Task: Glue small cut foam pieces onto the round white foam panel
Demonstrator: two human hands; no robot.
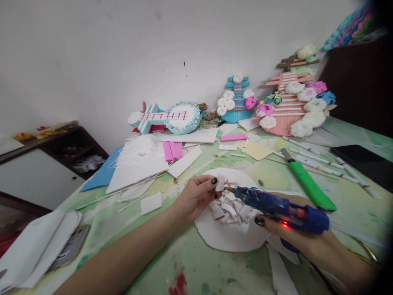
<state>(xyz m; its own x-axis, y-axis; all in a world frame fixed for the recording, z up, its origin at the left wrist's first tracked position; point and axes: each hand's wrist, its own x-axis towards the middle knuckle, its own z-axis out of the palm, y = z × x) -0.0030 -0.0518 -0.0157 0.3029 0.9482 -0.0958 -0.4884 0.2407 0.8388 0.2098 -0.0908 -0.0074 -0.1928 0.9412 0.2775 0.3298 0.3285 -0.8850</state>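
Between thumb and fingers, my left hand (196, 196) pinches a small white foam piece (220, 182). A blue hot glue gun (276, 207) with a lit red light is gripped in my right hand (294, 237). Its nozzle points left and meets or nearly meets the foam piece; I cannot tell whether they touch. Below both hands lies a round white foam board (221, 241), with a heap of cut white foam scraps (231, 209) on it. A glue stick (356, 233) runs out of the gun's back end.
A green-handled knife (310, 184), several white pens (325, 166) and a black phone (365, 164) lie at right. Decorated paper instruments, one pale blue (182, 119), one blue (238, 100) and one pink (288, 114), stand by the wall. White string (141, 149) and foam sheets lie left.
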